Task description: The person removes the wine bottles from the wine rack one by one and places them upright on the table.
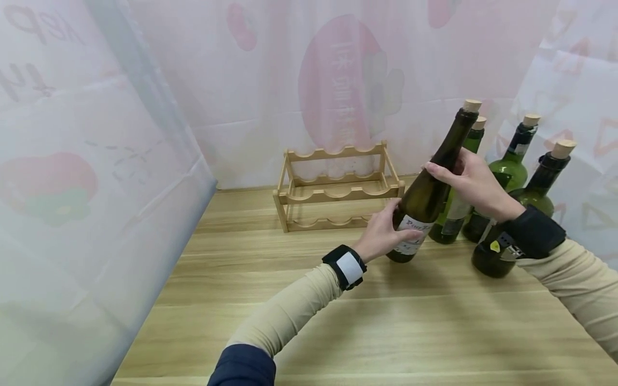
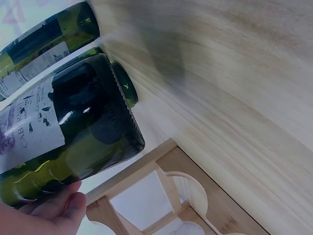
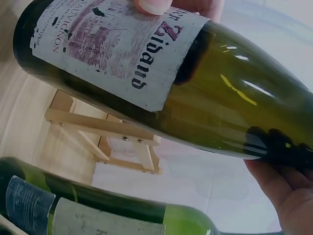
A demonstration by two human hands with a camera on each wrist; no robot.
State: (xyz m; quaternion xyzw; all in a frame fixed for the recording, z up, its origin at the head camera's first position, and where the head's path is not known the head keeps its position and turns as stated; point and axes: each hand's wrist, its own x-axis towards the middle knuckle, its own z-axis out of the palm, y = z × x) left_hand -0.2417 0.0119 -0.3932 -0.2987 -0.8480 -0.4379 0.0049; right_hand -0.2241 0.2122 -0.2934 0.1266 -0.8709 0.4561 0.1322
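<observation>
A dark green wine bottle [image 1: 427, 195] with a cork in its mouth and a torn white label leans to the right between both hands. Low on its body, at the label, my left hand [image 1: 383, 229] grips it with the thumb across the front. My right hand [image 1: 478, 179] holds it higher up, at the shoulder and neck. In the left wrist view the base of the bottle [image 2: 98, 117] appears tilted, above the tabletop. Left of the bottle stands a two-tier wooden wine rack [image 1: 338, 195] with scalloped rails and no bottles on it.
Behind my right hand stand several corked bottles: a green bottle [image 1: 451, 220], another green one [image 1: 512, 169] and a dark bottle [image 1: 497, 257] partly hidden by the wrist strap. A printed curtain [image 1: 251, 96] encloses the wooden table [image 1: 232, 300] at the back and sides.
</observation>
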